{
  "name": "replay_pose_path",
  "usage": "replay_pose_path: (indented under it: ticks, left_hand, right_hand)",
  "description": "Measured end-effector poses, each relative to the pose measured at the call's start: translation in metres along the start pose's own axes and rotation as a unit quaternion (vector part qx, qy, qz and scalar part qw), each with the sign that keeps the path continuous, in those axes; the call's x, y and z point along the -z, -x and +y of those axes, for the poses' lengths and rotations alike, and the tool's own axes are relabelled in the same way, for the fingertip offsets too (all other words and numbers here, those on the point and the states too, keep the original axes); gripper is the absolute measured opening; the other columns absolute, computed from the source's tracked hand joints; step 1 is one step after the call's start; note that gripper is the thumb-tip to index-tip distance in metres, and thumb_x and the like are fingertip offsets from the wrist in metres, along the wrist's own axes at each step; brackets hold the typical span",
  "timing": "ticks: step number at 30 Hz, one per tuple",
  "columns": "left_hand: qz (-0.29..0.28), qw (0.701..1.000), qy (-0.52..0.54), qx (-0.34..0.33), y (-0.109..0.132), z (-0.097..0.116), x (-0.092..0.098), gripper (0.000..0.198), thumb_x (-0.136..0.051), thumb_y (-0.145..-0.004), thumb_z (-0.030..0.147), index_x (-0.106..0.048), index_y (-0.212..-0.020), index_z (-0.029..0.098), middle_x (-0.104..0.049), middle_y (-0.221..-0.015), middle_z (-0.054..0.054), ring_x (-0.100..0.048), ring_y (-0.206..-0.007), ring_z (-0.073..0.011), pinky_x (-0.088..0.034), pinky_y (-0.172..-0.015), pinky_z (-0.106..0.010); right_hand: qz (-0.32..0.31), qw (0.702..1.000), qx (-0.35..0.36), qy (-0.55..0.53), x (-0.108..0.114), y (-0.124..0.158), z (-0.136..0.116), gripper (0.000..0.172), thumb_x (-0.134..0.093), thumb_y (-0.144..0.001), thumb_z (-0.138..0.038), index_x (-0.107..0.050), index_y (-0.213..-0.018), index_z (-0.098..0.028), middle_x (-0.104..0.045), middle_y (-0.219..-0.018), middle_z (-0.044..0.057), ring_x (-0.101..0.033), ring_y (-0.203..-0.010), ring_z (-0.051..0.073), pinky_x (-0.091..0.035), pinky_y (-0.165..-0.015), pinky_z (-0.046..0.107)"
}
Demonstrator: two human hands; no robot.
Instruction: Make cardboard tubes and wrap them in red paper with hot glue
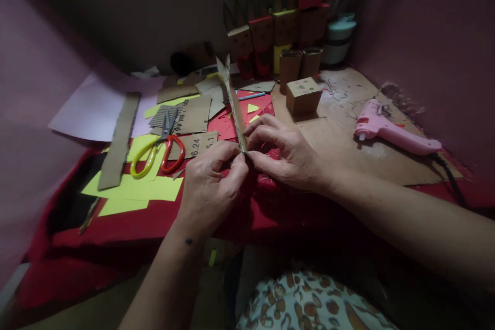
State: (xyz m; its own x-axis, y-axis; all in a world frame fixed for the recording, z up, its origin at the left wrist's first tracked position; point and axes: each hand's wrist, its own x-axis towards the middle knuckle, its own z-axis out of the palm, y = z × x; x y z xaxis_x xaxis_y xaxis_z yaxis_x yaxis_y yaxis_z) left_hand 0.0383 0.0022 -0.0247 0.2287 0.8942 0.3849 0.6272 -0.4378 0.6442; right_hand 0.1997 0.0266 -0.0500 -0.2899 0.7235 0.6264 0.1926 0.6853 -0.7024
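Observation:
A long, narrow cardboard strip (234, 105) with a torn, forked far end is held upright over the red tabletop, slanting away from me. My left hand (216, 178) pinches its near end between thumb and bent fingers. On the other side, my right hand (284, 154) closes its thumb and fingertips on the same near end. The two hands almost touch at the strip's bottom corner; the fingertips partly hide that corner. Left of my left hand lie open-handled scissors (172, 152) with one yellow and one red grip, resting on cardboard pieces.
A pink glue gun (390, 131) lies on a cardboard sheet (340, 160) at right. A small cardboard box (303, 97) stands near two cardboard tubes (290, 69). Yellow paper (135, 189) and a flat cardboard strip (119, 142) lie left. Decorated boxes (261, 36) and a teal-lidded container (340, 38) stand behind.

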Motion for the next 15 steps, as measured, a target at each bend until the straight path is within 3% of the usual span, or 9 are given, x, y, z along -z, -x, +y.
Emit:
replay_pose_path:
  ticks: [10, 15]
  left_hand:
    - [0.0, 0.996, -0.074, -0.046, 0.0007, -0.0036, 0.0016, 0.011, -0.059, -0.082, 0.018, -0.059, -0.072, 0.019, -0.06, -0.069, 0.001, -0.054, -0.062, -0.0116, -0.042, -0.06, -0.024]
    - [0.0, 0.986, -0.123, -0.109, -0.0007, -0.0066, 0.0012, 0.011, -0.055, -0.085, 0.018, -0.057, -0.074, 0.018, -0.06, -0.069, 0.001, -0.053, -0.061, -0.0121, -0.041, -0.06, -0.025]
  right_hand:
    - [-0.015, 1.0, 0.002, -0.007, 0.0022, 0.0006, 0.0016, 0.014, -0.059, -0.074, -0.005, -0.056, -0.076, -0.018, -0.054, -0.094, 0.005, -0.055, -0.085, 0.015, -0.051, -0.069, 0.03]
    - [-0.019, 1.0, -0.001, -0.024, 0.0022, 0.0006, 0.0016, 0.013, -0.059, -0.074, -0.004, -0.057, -0.076, -0.017, -0.054, -0.096, 0.006, -0.055, -0.084, 0.015, -0.051, -0.066, 0.029]
